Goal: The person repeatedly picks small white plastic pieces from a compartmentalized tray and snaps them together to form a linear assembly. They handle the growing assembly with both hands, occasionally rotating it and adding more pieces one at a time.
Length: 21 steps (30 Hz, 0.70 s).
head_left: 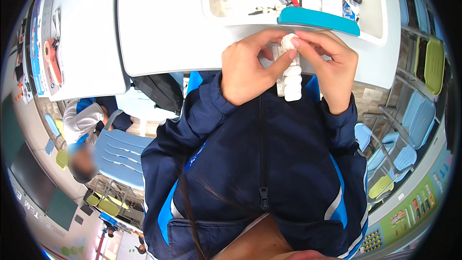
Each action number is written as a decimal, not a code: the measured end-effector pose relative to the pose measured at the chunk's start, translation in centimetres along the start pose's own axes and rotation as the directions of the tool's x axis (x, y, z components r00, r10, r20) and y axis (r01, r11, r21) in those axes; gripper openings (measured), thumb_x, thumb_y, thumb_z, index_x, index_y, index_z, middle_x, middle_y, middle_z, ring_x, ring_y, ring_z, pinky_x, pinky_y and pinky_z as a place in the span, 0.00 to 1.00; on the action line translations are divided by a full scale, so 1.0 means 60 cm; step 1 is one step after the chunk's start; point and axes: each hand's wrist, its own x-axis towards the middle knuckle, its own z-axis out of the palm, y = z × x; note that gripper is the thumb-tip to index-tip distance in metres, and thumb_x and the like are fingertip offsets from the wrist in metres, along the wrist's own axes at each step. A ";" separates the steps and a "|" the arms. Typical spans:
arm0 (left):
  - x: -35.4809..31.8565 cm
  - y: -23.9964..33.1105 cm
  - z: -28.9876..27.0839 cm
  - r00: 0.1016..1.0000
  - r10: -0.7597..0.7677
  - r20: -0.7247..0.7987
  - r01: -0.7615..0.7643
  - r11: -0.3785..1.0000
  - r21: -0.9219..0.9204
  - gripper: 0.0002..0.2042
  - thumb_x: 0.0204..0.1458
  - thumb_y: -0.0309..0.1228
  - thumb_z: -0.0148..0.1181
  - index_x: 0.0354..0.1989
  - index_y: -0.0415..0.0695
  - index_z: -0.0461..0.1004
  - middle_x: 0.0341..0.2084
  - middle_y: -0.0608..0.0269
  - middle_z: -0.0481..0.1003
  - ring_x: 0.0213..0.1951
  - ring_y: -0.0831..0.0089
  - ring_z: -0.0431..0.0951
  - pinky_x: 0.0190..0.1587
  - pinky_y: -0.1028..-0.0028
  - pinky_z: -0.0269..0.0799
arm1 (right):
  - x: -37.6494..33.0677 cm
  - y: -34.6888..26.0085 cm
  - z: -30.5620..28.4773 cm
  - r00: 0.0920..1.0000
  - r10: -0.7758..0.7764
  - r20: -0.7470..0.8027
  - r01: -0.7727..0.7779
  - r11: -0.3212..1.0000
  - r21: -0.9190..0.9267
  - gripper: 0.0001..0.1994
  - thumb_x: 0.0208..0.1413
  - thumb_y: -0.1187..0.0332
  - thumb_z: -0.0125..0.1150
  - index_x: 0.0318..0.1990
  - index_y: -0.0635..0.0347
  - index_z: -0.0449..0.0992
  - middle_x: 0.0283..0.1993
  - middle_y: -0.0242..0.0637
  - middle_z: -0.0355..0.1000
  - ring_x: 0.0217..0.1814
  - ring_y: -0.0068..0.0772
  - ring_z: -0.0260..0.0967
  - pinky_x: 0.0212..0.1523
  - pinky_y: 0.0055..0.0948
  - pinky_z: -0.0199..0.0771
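Observation:
Both my hands are closed on a white toy-brick assembly [292, 84], held over the near table edge in front of my jacket. Its right side carries a row of rounded white pieces, and its left side looks ridged. At the top end, the fingertips of my right hand [334, 60] pinch a small round white piece [288, 42]. My left hand [251, 62] grips the assembly from the left, its thumb pressed near that round piece. The fingers cover part of the assembly's upper end.
Just beyond my hands, a white parts tray [211, 5] holds many small building pieces, with a teal curved bar [317, 19] along its near side. Another white table [86, 29] stands left, bearing an orange tool [53, 60]. A person [86, 130] sits by a blue chair [120, 149]. Chairs [418, 115] line the right.

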 end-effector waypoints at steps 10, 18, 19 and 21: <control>0.009 -0.008 0.005 0.996 -0.083 0.043 0.087 0.990 -0.110 0.17 0.48 0.36 0.75 0.46 0.46 0.84 0.31 0.63 0.83 0.19 0.81 0.73 0.24 0.77 0.68 | -0.008 0.025 -0.007 0.999 0.024 -0.025 -0.020 0.986 0.164 0.10 0.56 0.75 0.71 0.45 0.63 0.85 0.36 0.37 0.81 0.33 0.21 0.75 0.34 0.21 0.74; 0.007 0.025 0.011 0.964 -0.236 0.126 0.266 0.889 -0.372 0.16 0.52 0.17 0.66 0.51 0.37 0.80 0.37 0.61 0.77 0.18 0.91 0.69 0.20 0.85 0.60 | -0.043 0.035 -0.026 0.996 0.037 -0.076 -0.031 0.997 0.073 0.09 0.56 0.76 0.70 0.44 0.64 0.85 0.35 0.38 0.80 0.31 0.22 0.74 0.34 0.22 0.73; 0.007 0.026 0.012 0.961 -0.245 0.130 0.277 0.882 -0.381 0.16 0.53 0.15 0.64 0.51 0.37 0.79 0.37 0.62 0.76 0.18 0.91 0.70 0.20 0.85 0.60 | -0.048 0.035 -0.030 0.996 0.030 -0.083 -0.026 0.999 0.048 0.09 0.56 0.76 0.71 0.44 0.65 0.84 0.34 0.38 0.80 0.31 0.23 0.74 0.34 0.22 0.73; 0.007 0.029 0.016 0.953 -0.267 0.145 0.303 0.865 -0.399 0.17 0.54 0.13 0.61 0.52 0.37 0.79 0.37 0.63 0.76 0.18 0.91 0.70 0.20 0.85 0.61 | -0.058 0.016 -0.046 0.997 -0.021 -0.068 0.019 0.999 -0.032 0.10 0.53 0.78 0.72 0.43 0.64 0.85 0.34 0.38 0.80 0.29 0.27 0.74 0.33 0.23 0.73</control>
